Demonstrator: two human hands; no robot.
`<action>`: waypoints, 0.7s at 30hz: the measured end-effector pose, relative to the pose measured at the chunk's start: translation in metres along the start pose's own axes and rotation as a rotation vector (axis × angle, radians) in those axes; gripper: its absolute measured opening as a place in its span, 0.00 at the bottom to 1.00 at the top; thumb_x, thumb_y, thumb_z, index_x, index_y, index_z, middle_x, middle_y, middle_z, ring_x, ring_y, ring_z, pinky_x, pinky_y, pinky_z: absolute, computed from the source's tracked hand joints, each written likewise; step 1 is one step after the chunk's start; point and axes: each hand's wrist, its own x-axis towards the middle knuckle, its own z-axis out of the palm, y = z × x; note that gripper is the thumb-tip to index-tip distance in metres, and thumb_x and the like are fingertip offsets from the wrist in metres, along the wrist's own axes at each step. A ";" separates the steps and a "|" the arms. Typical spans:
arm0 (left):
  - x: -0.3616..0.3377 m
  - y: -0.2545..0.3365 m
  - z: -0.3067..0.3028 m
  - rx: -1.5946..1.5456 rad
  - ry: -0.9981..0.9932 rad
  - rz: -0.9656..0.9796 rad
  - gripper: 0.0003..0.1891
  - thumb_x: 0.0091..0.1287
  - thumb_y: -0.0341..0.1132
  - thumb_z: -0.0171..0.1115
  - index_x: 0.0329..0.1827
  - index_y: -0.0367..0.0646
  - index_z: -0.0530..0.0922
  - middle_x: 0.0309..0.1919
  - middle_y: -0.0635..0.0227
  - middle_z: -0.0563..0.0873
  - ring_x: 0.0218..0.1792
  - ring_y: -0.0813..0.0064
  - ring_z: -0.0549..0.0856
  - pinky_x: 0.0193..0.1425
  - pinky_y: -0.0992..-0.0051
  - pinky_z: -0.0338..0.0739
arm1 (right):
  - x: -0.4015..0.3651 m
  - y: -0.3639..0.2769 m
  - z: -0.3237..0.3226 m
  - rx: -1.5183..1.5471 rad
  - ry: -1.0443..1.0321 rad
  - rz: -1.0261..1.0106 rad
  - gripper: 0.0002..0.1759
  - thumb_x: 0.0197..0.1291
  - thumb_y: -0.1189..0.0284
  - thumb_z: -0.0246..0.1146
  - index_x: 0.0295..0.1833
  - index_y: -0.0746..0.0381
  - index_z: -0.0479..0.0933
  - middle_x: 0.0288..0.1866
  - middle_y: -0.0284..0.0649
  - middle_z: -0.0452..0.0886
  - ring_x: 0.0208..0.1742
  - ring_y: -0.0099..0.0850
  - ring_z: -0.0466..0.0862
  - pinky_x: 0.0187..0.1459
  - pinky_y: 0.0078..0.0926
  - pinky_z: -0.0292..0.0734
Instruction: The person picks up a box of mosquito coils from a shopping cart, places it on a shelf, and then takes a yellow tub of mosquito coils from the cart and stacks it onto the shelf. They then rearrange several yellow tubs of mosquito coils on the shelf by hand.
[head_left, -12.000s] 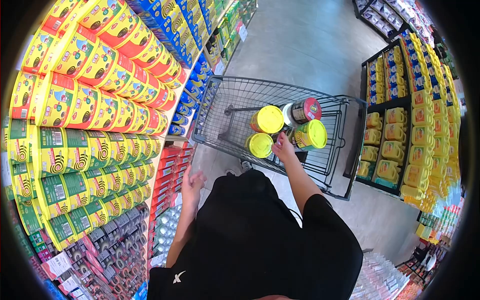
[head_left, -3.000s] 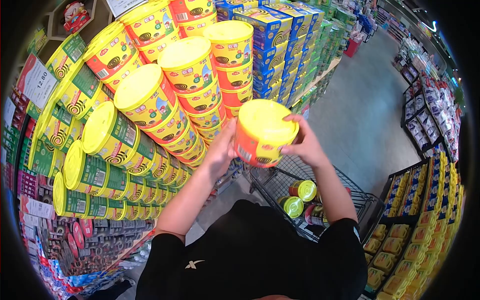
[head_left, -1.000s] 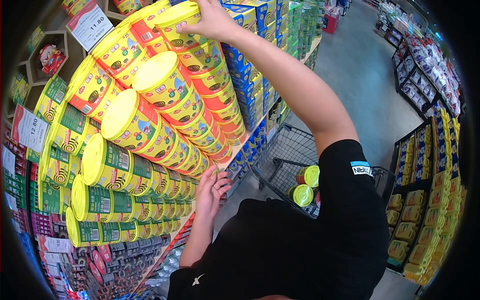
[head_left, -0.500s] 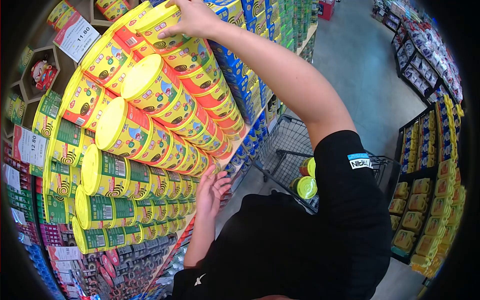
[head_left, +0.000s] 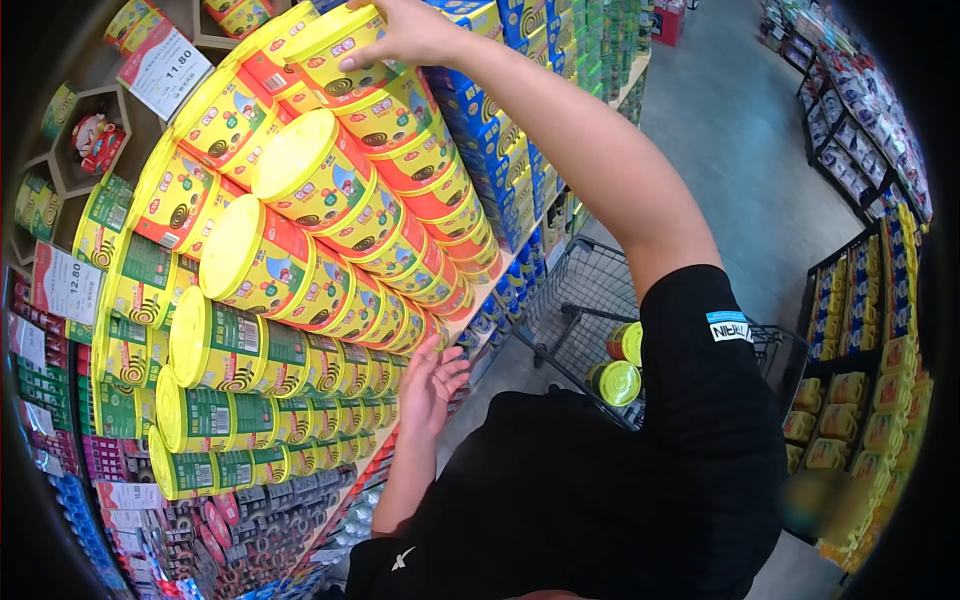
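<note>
At the top of the view my right hand (head_left: 408, 32) is closed round the rim of a yellow and red plastic tub of mosquito coils (head_left: 345, 70), its thumb along the lid's edge. That tub tops a column of stacked tubs. Lower down, my left hand (head_left: 432, 388) is held palm up with loosely bent, spread fingers and nothing in it. Its fingertips are right beside the lower ends of the red-and-yellow stacks (head_left: 340, 290). Green and yellow tubs (head_left: 235, 350) with coil pictures lie in rows to its left.
A wire shopping cart (head_left: 590, 270) stands to my right, holding two yellow-lidded tubs (head_left: 618, 382). Blue boxes (head_left: 490, 130) are stacked beyond the tubs. Price tags (head_left: 165, 72) hang at left. Shelves of yellow bottles (head_left: 880, 410) line the far right of the aisle.
The whole scene has shifted slightly right in view. My right hand keeps its hold on the top tub, and my left hand stays open by the stacks.
</note>
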 end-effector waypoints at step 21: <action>-0.006 -0.003 -0.016 -0.083 0.060 -0.005 0.22 0.80 0.36 0.51 0.74 0.43 0.64 0.55 0.53 0.85 0.51 0.61 0.88 0.55 0.61 0.83 | 0.044 -0.011 -0.005 -0.200 -0.368 0.110 0.46 0.53 0.45 0.76 0.73 0.57 0.73 0.63 0.55 0.82 0.65 0.45 0.80 0.66 0.38 0.75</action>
